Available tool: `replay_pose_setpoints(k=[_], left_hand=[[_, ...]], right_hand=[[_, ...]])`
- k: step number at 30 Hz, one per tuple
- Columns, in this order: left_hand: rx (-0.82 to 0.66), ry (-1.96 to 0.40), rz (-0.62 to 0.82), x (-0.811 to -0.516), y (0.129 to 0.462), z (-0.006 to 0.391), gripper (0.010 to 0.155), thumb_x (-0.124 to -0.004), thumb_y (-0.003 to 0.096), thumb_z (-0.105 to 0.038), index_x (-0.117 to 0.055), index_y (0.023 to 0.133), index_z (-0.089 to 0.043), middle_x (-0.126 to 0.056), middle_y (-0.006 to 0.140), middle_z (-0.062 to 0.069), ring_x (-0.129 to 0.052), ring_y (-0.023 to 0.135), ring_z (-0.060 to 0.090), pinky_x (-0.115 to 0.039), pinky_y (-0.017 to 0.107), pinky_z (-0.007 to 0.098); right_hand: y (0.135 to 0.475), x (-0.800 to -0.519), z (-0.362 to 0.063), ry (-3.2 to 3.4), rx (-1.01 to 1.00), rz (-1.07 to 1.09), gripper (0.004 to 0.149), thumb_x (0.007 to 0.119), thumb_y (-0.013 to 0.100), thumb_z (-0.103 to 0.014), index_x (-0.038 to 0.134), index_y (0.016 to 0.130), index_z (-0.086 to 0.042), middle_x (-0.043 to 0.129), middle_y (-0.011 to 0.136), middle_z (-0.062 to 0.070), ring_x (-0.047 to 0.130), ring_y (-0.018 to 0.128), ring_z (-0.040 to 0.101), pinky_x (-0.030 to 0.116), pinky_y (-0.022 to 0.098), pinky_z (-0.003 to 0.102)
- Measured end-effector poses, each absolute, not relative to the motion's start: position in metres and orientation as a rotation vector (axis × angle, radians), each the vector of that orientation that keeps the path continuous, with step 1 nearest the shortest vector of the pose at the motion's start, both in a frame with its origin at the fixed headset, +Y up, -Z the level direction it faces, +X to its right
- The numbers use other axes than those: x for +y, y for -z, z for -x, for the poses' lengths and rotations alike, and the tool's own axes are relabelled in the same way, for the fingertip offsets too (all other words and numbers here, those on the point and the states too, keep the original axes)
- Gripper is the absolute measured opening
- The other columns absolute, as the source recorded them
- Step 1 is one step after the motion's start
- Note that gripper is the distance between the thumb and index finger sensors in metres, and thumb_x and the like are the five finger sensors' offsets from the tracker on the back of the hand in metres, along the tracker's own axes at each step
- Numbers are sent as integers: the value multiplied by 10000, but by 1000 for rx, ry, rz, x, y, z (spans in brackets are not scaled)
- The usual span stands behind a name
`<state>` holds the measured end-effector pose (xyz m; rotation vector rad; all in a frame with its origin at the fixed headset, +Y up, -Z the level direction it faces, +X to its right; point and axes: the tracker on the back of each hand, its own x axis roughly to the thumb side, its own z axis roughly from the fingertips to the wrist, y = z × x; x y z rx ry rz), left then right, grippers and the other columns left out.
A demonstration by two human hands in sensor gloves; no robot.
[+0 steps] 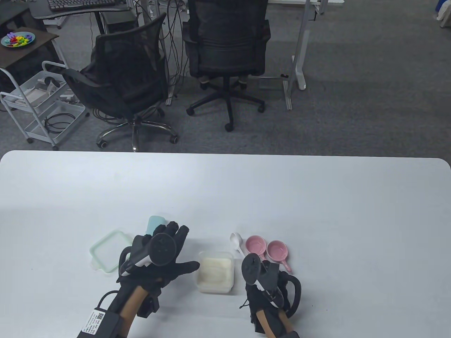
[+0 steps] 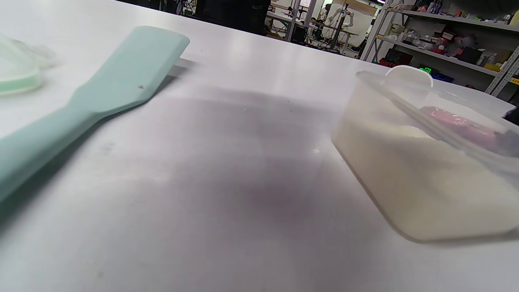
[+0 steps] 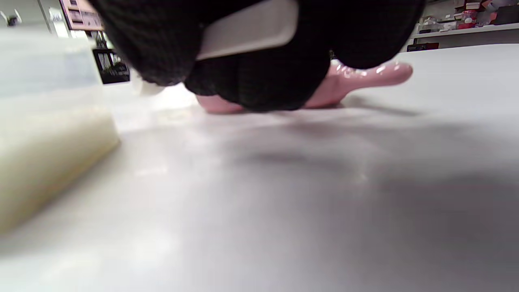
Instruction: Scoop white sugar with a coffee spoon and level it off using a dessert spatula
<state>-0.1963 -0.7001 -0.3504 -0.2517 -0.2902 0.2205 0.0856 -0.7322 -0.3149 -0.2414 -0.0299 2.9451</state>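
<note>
While both gloved hands sit low over the white table (image 1: 317, 211), the scene reads as follows.

Left hand (image 1: 160, 255): fingers spread and straight, palm down, holding nothing; it hovers over the handle of the dessert spatula (image 2: 101, 89).

Right hand (image 1: 262, 278): fingers curled round the handle of the coffee spoon (image 1: 236, 242); in the right wrist view the white handle (image 3: 247, 30) runs across between the black fingertips.

Dessert spatula: mint green, lying flat on the table; the blade shows just beyond the left fingertips, the handle is hidden under that hand. Long axis runs from the person outward, blade end pointing away. Left wrist view shows the blade free, touching nothing else.

Coffee spoon: white, bowl pointing away from the person and slightly leftward, beyond the right hand; long axis runs from the bowl back into the grip. Cannot tell whether the bowl rests on the table.

Sugar container (image 1: 215, 271): clear square tub of white sugar, uncovered, between the two hands, just beside the right hand.

Lid (image 1: 107, 250): green-rimmed, flat on the table, just left of the left hand.

Pink dishes (image 1: 264, 248): two small handled dishes side by side, just beyond the right hand, right of the spoon bowl; one handle (image 3: 365, 75) shows behind the fingers.

Obstructions: container stands between spatula and spoon.
</note>
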Motion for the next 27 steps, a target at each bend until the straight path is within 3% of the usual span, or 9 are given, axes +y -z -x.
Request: replay_pose_setpoints(k=[10,15,19,27], left_hand=[[-291,-234,248,-699,351,199,1039,-659,454,-830,-177,1236,-346,-142,1319,95,-240,1240,480,-297,818,726],[-297,-231,252,-699,351,198,1035,-651,451,-835,-176,1234,-354,-143,1318,97,-238,1237,487,-297,812,732],[-302,-224,255,-700,350,196,1036,-642,439,-844,-174,1229,-365,-141,1320,62,-237,1233,493,-293,804,740],[-312,-212,263,-703,349,193,1036,-652,448,-835,-170,1232,-360,-142,1321,59,-235,1242,478,-297,817,731]], right_hand=[[304,-698,-120,-2620,-199,85,435,825,574,-328,822,965,-137,957,729,86,942,404,156,793,574,495],[302,-691,-132,-2512,-111,-80,449,776,591,-303,766,1012,-148,911,754,95,910,393,114,831,543,478],[301,-690,-139,-2475,-123,-28,450,776,593,-293,765,1011,-128,918,751,120,943,327,54,953,441,402],[300,-690,-147,-2305,-52,-33,461,738,613,-303,711,1022,-94,934,792,144,995,284,38,1001,384,372]])
